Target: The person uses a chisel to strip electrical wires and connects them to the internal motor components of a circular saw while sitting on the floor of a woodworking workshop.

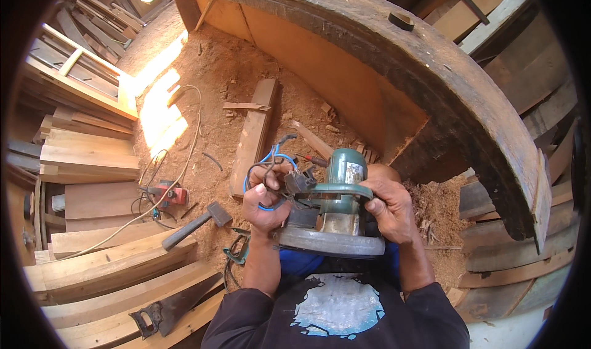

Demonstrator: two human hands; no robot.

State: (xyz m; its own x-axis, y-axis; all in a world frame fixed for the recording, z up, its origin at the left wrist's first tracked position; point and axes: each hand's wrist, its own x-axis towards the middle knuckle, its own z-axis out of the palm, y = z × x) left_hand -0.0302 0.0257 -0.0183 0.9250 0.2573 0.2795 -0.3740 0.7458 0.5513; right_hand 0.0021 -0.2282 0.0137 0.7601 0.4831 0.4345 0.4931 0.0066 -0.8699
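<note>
A green circular saw point(345, 176) with a rounded grey guard rests against my lap, its motor end pointing away from me. My right hand point(393, 208) is closed round the right end of its green handle, thumb on top. At the handle's left end a dark switch block point(300, 181) is exposed, with loose black and blue wires point(269, 162) looping out. My left hand point(268, 195) is closed on these wires beside the block; some fingers are hidden behind them. Just beyond the saw lies a thin red-and-black tool point(315, 160), partly hidden.
Left of me lie a hammer point(197, 226), a green handle-shaped casing point(237, 248), a red power tool point(170, 193) with a cord, a handsaw point(166, 315) and stacked timber point(92, 149). A large curved wooden piece point(443, 65) arches ahead and right. Sawdust and a plank point(253, 133) cover the floor.
</note>
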